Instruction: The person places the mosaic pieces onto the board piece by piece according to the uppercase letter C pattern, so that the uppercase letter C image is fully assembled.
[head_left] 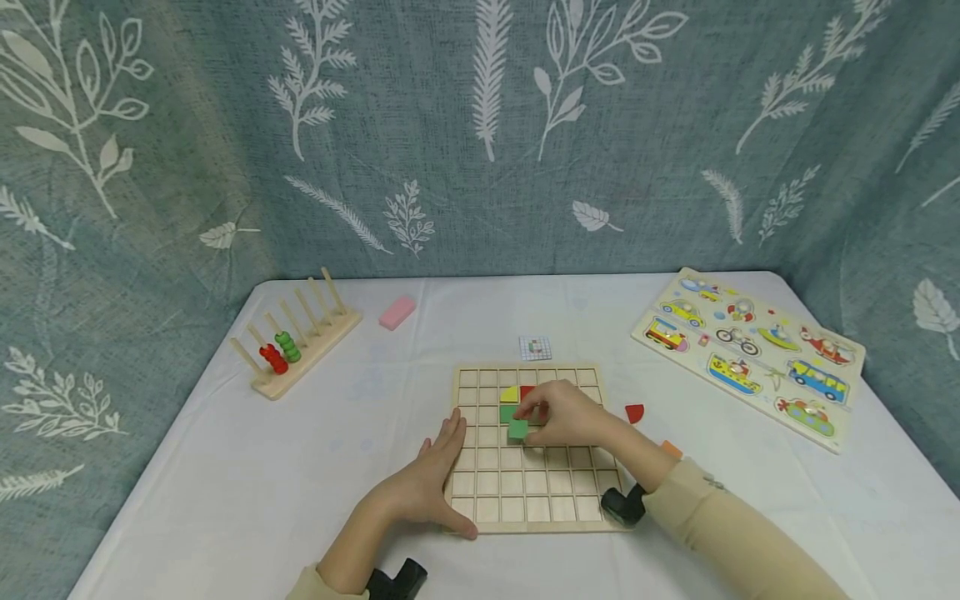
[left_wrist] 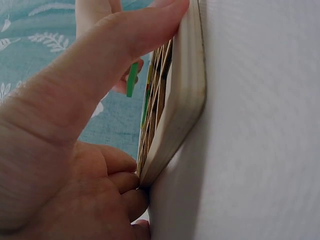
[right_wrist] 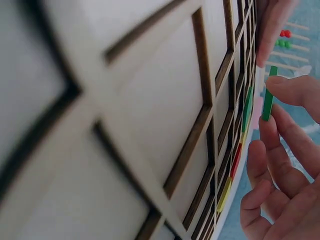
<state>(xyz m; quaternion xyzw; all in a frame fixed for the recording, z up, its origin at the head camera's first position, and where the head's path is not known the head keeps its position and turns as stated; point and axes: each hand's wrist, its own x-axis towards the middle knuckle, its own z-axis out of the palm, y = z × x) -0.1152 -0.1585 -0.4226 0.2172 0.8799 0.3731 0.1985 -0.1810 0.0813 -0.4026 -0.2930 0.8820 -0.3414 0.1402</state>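
Observation:
A square wooden grid board (head_left: 540, 527) lies on the white table. My right hand (head_left: 566, 414) pinches a small green square tile (head_left: 517, 429) between thumb and fingertips, just above the grid; the right wrist view shows this tile (right_wrist: 270, 92) edge-on, apart from the board. Beyond it, a second green tile (head_left: 507, 413), a yellow piece (head_left: 509, 394) and a red piece (head_left: 527, 391), partly hidden by my hand, sit in the cells. My left hand (head_left: 420, 492) rests against the board's left side, fingers extended along the edge and thumb at the near-left corner.
Behind the board lies a small pattern card (head_left: 536, 347). A red piece (head_left: 635, 413) and an orange piece (head_left: 671, 449) lie to its right. A vehicle puzzle board (head_left: 757, 350) is at far right; a peg stand (head_left: 307, 354) and a pink block (head_left: 397, 312) are at left.

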